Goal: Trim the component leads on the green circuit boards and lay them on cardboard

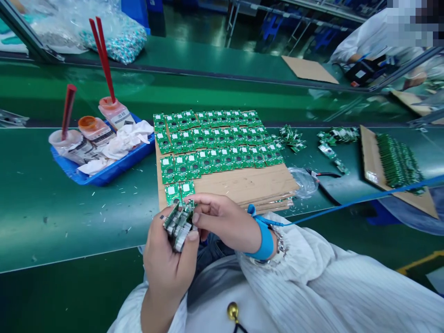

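My left hand [169,261] is closed around a small stack of circuit boards [178,225], held on edge just past the table's front edge. My right hand [225,221] reaches across from the right, its thumb and index finger pinching a board at the near side of that stack. A blue strap circles the right wrist. Just beyond the hands, rows of green circuit boards [217,137], each with a white square, lie on a cardboard sheet [239,184]. Two of these boards form the nearest, partial row, partly behind my fingers.
At left, a blue tray [100,179] holds bottles, red sticks and crumpled tissues. Loose boards [293,138] and pliers [324,174] lie right of the cardboard. Farther right, another cardboard [369,152] carries upright boards. A blue cord [350,202] crosses from my wrist. Another person sits across.
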Demonstrator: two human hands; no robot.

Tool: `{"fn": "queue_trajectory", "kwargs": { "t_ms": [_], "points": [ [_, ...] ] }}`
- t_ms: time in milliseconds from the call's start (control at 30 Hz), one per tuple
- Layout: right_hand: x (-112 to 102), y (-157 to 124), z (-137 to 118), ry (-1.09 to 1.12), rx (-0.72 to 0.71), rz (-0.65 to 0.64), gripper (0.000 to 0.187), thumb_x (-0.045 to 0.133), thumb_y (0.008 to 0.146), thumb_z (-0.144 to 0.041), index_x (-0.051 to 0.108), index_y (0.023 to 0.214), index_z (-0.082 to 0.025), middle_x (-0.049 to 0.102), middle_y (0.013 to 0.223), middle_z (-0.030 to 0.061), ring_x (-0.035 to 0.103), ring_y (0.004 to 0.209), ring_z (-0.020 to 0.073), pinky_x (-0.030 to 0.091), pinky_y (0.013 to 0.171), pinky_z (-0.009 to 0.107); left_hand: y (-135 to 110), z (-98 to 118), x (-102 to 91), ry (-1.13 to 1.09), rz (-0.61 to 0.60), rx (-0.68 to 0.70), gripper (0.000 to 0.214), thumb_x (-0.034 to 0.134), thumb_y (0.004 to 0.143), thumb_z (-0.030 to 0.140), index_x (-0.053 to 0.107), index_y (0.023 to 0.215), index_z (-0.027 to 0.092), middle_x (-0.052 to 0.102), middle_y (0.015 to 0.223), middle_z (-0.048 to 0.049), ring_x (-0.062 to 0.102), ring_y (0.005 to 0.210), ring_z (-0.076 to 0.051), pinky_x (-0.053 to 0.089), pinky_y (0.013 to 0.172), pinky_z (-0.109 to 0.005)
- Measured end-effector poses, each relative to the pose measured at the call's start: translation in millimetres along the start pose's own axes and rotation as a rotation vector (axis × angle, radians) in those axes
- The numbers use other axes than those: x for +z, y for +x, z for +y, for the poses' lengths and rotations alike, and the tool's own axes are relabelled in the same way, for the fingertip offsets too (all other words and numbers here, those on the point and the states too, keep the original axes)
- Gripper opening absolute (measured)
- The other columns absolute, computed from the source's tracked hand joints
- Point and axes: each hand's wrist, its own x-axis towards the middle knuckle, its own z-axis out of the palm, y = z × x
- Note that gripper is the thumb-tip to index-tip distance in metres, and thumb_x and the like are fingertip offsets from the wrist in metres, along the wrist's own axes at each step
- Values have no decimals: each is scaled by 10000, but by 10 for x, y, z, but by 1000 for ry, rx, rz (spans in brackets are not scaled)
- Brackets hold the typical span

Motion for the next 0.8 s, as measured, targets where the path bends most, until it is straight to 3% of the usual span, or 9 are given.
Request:
{"fn": "queue_trajectory", "kwargs": {
  "t_ms": [133,233,300,367,500,633,800],
  "points": [
    [-46,-20,-11,5,3,-57,435,732,636,-456,603,901,-137,508,587,-50,493,534,77,418,501,212,14,-18,7,-4,-21,28,331,566,804,397,567,1058,186,624,922,-56,603,809,-212,438,688,-302],
    [-149,-25,-23,-33,-36,-69,325,667,702,-411,614,878,-143,532,648,-31,515,549,78,446,509,214,4,-55,15,-155,10,-51,281,590,795,380,568,1006,195,626,867,-42,602,744,-195,442,649,-293],
    [-243,-11,-41,-158,-62,4,237,596,751,-313,612,918,-147,532,667,-30,518,534,75,449,501,216,-10,-66,12,-299,79,-122,245,602,794,361,557,975,203,626,869,-40,612,755,-202,459,629,-295],
    [-330,26,-57,-356,-74,137,263,537,762,-206,596,1011,-145,499,623,-47,509,508,79,440,493,219,-15,-64,-3,-395,135,-149,221,619,784,344,556,946,206,624,872,-37,619,765,-209,466,595,-291],
    [-418,151,-36,-718,-177,362,392,542,728,-132,583,1118,-134,477,609,-53,491,555,90,432,554,230,11,-66,-68,-297,179,-199,235,647,753,377,585,887,194,622,828,-33,604,742,-206,461,601,-298],
    [-415,244,27,-879,-271,449,372,545,737,-165,596,1105,-136,564,704,-9,512,628,109,431,607,248,23,-129,-136,-214,175,-289,275,635,749,434,597,882,197,639,836,-32,584,678,-192,459,596,-309],
    [-382,180,19,-1056,-326,505,390,569,729,-182,582,1117,-152,561,789,18,492,657,123,420,615,257,-11,-193,-165,-178,135,-347,307,635,739,465,593,898,206,654,825,-30,571,615,-183,446,581,-314]
  ]
}}
